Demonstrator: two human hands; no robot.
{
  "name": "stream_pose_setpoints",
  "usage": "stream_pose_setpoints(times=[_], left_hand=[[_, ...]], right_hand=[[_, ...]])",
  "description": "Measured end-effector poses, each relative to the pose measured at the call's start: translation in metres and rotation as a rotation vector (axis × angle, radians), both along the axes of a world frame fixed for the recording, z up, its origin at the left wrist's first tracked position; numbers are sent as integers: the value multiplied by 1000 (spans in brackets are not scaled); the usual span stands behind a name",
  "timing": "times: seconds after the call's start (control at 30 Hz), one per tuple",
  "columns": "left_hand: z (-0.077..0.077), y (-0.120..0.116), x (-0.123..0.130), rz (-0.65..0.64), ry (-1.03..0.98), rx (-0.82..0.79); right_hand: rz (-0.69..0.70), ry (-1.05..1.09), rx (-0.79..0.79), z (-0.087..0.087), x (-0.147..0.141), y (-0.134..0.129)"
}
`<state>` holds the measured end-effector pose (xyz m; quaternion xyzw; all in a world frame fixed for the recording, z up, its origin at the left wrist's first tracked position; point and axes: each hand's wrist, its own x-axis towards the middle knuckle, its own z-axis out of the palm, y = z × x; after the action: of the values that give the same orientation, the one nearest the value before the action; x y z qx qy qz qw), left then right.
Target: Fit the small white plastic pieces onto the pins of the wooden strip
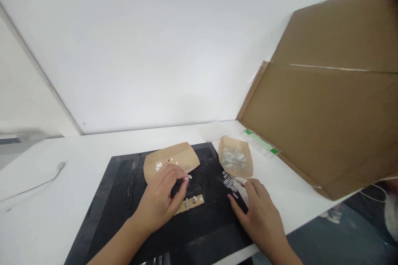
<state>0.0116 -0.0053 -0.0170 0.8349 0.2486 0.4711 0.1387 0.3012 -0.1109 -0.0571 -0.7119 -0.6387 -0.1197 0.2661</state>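
Note:
My left hand [163, 194] pinches a small shiny white piece [189, 177] between thumb and fingertips, above the black mat. Below those fingers lies a narrow tan strip [199, 201] with several small parts on it, its left end hidden by the hand. Behind the hand is a tan paper tray [189, 155] with a few small white pieces [158, 166]. My right hand [259, 209] is open, thumb and index finger apart, beside rows of small whitish strips [229, 182] at the mat's right edge. A white cover wraps its index fingertip [240, 181].
Another tan paper tray [225, 143] holds many translucent pieces [234, 158]. A clear and green strip [261, 141] lies beside it. A brown cardboard panel [329, 112] stands at the right. The black mat [105, 198] covers part of the white table [37, 207], where a cable [49, 181] lies.

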Motion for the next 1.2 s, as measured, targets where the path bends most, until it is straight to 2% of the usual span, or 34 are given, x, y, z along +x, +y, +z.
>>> stream_pose_setpoints(times=[0.1,0.17,0.27,0.37,0.47,0.67,0.93,1.2], left_hand=[[-2,-1,1,-23,-9,-7],[-3,-1,2,-18,-13,-39],[-1,-1,2,15,-25,-151],[2,0,1,44,-90,-259],[2,3,-2,62,-172,-334],[0,2,-1,69,-235,-412],[0,3,1,40,-177,-417],[2,-1,3,32,-159,-386]], right_hand=[[-12,225,-35,27,-12,8],[83,347,-65,52,-25,21],[376,284,-96,85,-50,49],[641,170,-202,98,-75,78],[792,131,-233,89,-91,97],[870,336,-213,58,-86,106],[952,179,-134,51,-78,106],[1005,303,-80,42,-82,105]])
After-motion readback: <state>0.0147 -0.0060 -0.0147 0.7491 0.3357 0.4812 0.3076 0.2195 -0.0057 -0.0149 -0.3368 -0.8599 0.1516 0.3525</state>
